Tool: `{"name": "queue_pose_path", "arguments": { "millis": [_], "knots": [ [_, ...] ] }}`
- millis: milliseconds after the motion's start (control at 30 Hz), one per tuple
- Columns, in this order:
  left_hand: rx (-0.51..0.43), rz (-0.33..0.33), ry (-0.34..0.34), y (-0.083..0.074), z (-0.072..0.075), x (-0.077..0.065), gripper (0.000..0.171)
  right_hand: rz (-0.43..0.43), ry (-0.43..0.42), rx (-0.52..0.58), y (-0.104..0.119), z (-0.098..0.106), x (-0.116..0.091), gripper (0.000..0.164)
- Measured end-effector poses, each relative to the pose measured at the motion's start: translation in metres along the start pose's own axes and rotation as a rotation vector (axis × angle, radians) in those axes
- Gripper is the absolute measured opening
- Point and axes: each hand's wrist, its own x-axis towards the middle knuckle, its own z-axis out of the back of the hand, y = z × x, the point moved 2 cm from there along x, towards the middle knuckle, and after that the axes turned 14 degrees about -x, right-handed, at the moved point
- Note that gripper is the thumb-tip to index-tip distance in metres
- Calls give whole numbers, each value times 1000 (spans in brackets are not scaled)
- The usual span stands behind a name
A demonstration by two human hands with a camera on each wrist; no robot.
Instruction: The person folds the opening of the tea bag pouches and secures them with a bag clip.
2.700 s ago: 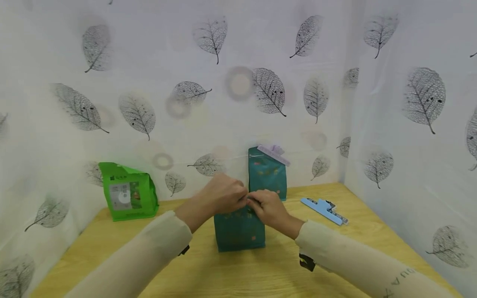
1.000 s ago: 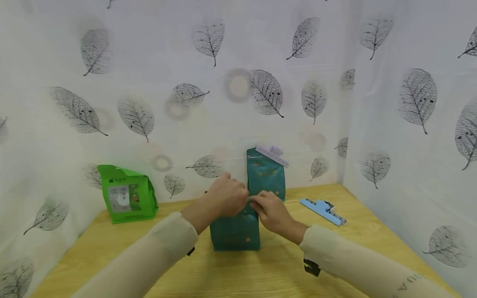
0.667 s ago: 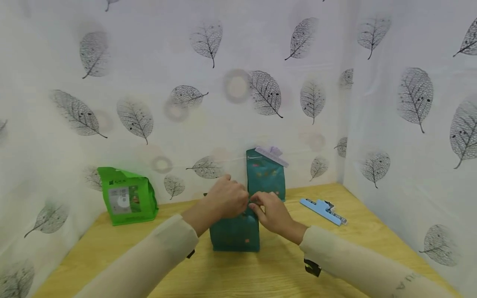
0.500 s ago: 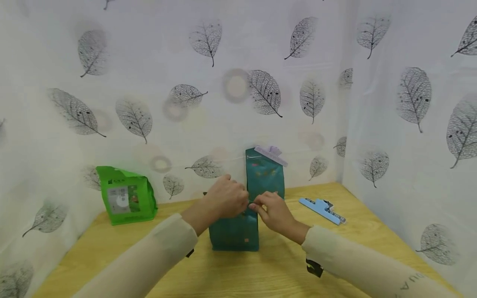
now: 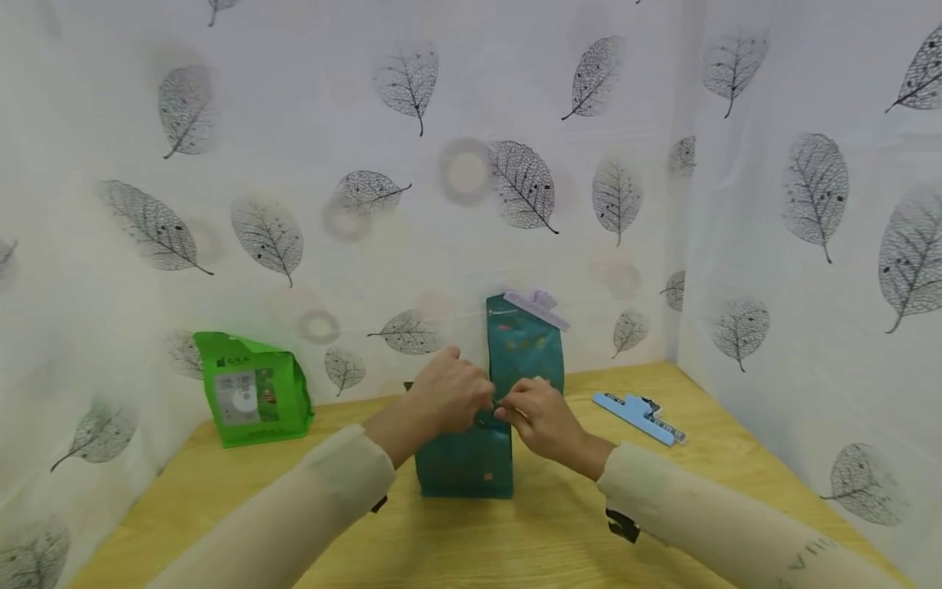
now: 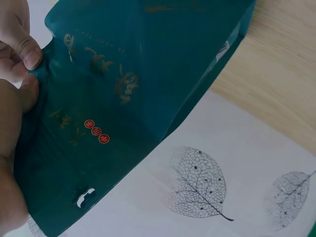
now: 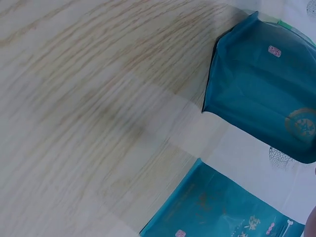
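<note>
A teal pouch bag [image 5: 464,466] stands upright on the table, its upper part half hidden behind both hands. My left hand [image 5: 452,391] grips its top edge, knuckles up. Close beside it, my right hand [image 5: 543,419] pinches the same top edge at the right between thumb and fingers. In the left wrist view the pouch's front [image 6: 123,74] carries gold lettering, and fingertips [image 6: 30,58] meet at its bunched top. The right wrist view shows the pouch's lower part [image 7: 261,84]; only a sliver of the right hand [image 7: 311,227] appears there.
Behind stands a second teal pouch [image 5: 526,352] with a lilac clip [image 5: 537,309] across its top corner. A blue clip [image 5: 639,417] lies on the table [image 5: 545,540] at the right. A green pouch [image 5: 257,393] stands at the left. A leaf-print curtain [image 5: 309,106] surrounds the table.
Since the earliest frame, the front pouch has shifted slightly left. Both hands have sunk a little at its top, and the right thumb and fingers have changed their hold.
</note>
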Motion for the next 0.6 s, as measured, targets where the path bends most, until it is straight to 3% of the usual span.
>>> {"name": "queue_pose_path", "arguments": {
  "millis": [167,333,433,600],
  "knots": [
    [-112,-11,-5,5,6,-4,22,4,25,50,-2,1,-3,6],
    [-320,70,-18,21,13,-14,22,-24,43,94,-7,1,-6,6],
    [-372,111,-66,32,11,-20,21,-39,35,106,-9,2,-7,7],
    [-428,75,-175,40,3,-27,17,-42,49,112,-11,3,-7,7]
  ]
}}
